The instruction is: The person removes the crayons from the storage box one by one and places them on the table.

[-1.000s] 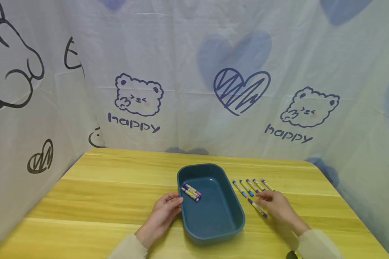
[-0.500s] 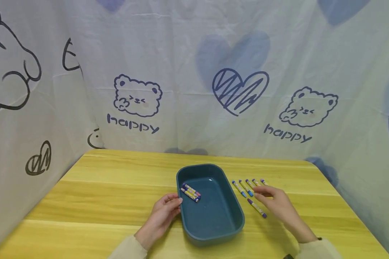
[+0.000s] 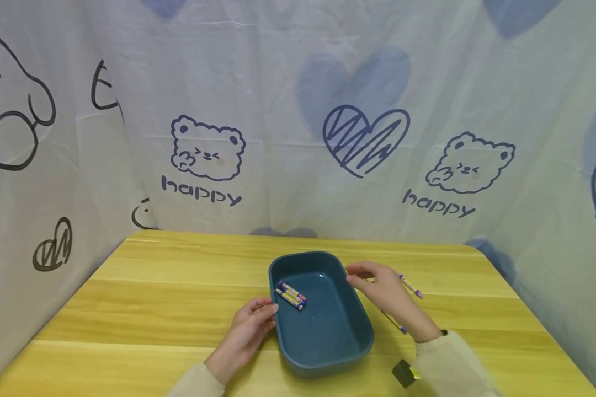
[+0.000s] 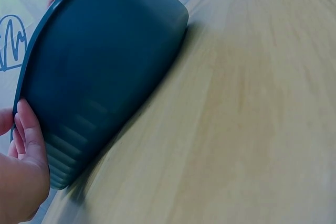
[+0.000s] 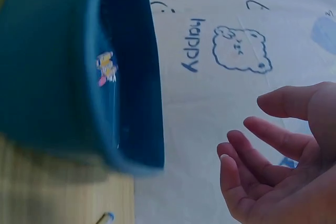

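Note:
My left hand [image 3: 245,328] grips the left rim of a deep teal plastic bin [image 3: 323,331], thumb at the edge and fingers against the outer wall, as the left wrist view shows. Inside, by the left wall, lie a few crayons [image 3: 292,296] with yellow printed wrappers. My right hand [image 3: 384,292] hovers at the bin's far right rim; in the right wrist view its thumb and fingers stand apart with nothing between them. Under it, one crayon [image 3: 399,325] shows partly. Another crayon [image 3: 411,286] lies to its right, while the others in that row are mostly hidden by the hand.
Everything stands on a yellow wood-grain table [image 3: 129,309]. A pale cloth [image 3: 278,165] printed with hearts and bears hangs behind and at both sides. A small black object [image 3: 404,373] with a yellow patch shows beside the right sleeve.
My right hand has moved left and away from me, from the crayons to the bin's right rim, uncovering the far-right crayon and covering the others. The left hand stays on the rim.

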`<state>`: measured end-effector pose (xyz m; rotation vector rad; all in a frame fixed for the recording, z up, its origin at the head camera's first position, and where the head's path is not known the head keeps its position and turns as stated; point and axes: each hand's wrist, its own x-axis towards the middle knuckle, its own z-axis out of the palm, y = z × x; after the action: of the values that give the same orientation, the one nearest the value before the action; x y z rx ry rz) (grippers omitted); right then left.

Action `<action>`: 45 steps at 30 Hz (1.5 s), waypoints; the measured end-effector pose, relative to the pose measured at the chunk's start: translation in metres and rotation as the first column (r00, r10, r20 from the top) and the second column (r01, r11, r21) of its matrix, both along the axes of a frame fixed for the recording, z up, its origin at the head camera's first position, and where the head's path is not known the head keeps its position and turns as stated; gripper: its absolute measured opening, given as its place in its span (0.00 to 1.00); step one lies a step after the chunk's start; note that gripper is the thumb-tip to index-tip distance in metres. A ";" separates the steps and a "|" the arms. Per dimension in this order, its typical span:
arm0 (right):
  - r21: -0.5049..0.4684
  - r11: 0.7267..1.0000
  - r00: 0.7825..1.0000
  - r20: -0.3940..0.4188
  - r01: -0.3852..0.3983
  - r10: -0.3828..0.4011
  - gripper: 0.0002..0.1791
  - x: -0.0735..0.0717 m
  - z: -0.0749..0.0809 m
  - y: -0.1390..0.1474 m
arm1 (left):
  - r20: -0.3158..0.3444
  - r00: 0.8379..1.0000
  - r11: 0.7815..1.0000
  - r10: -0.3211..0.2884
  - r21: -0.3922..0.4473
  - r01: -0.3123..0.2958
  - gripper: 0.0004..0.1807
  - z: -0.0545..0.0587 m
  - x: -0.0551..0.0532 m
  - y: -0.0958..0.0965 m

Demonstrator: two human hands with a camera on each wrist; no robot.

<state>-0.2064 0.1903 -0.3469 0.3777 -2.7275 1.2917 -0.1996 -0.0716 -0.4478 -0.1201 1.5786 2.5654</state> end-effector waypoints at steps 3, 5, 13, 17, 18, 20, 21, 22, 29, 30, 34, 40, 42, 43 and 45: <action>-0.001 1.000 1.000 0.000 -0.022 0.022 0.15 -0.009 0.001 -0.016 | -0.002 1.000 1.000 0.001 -0.003 -0.001 0.09 0.000 0.001 0.000; -0.007 1.000 1.000 0.020 -0.024 0.024 0.15 -0.014 0.000 -0.026 | -0.004 1.000 1.000 0.001 -0.003 -0.001 0.09 -0.001 0.001 0.000; -0.048 0.996 0.994 0.080 -0.070 0.074 0.13 -0.036 -0.010 -0.052 | -0.015 1.000 1.000 0.002 0.004 -0.002 0.07 -0.002 0.000 0.001; -0.068 0.996 0.992 0.101 -0.064 0.070 0.13 -0.044 -0.015 -0.059 | -0.017 1.000 1.000 0.000 0.002 0.000 0.08 -0.002 0.000 0.000; -0.071 0.996 0.992 0.109 -0.060 0.067 0.13 -0.046 -0.016 -0.061 | -0.017 1.000 1.000 0.001 0.000 -0.001 0.08 -0.001 0.000 0.000; -0.065 0.996 0.990 0.123 -0.055 0.063 0.14 -0.050 -0.018 -0.065 | -0.017 1.000 1.000 0.005 -0.004 -0.005 0.08 -0.001 0.000 0.000; -0.058 0.997 0.989 0.131 -0.055 0.062 0.14 -0.052 -0.019 -0.067 | -0.016 1.000 1.000 0.007 -0.006 -0.007 0.08 0.000 0.000 0.000; -0.051 0.997 0.988 0.142 -0.055 0.062 0.14 -0.054 -0.020 -0.069 | -0.016 1.000 1.000 0.008 -0.007 -0.008 0.08 0.000 0.000 0.000; 0.037 0.995 0.983 0.164 -0.089 0.082 0.14 -0.067 -0.034 -0.083 | -0.013 1.000 1.000 -0.002 -0.010 0.002 0.08 -0.002 0.001 0.000; 0.038 0.995 0.982 0.170 -0.091 0.084 0.14 -0.068 -0.036 -0.085 | -0.014 1.000 1.000 -0.006 -0.010 0.006 0.08 -0.002 0.001 0.000; 0.017 0.996 0.977 0.195 -0.089 0.084 0.13 -0.074 -0.045 -0.091 | -0.017 1.000 1.000 -0.014 0.000 0.014 0.08 -0.002 0.000 0.002; -0.028 0.998 0.967 0.247 -0.060 0.065 0.13 -0.079 -0.055 -0.096 | -0.018 1.000 1.000 -0.016 0.000 0.016 0.08 -0.002 -0.001 0.001; -0.029 0.998 0.964 0.257 -0.058 0.064 0.13 -0.079 -0.058 -0.098 | -0.019 1.000 1.000 -0.016 -0.001 0.016 0.08 -0.002 -0.001 0.001; -0.025 0.998 0.964 0.256 -0.060 0.064 0.13 -0.079 -0.060 -0.099 | -0.019 1.000 1.000 -0.018 -0.001 0.018 0.08 -0.002 -0.001 0.001; -0.027 0.998 0.963 0.259 -0.064 0.068 0.13 -0.079 -0.062 -0.101 | -0.020 1.000 1.000 -0.017 0.000 0.017 0.08 -0.002 0.000 0.000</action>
<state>-0.2850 0.0896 -0.4092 0.3202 -2.9361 1.4799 -0.2001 -0.0713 -0.4502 -0.0806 1.5787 2.5621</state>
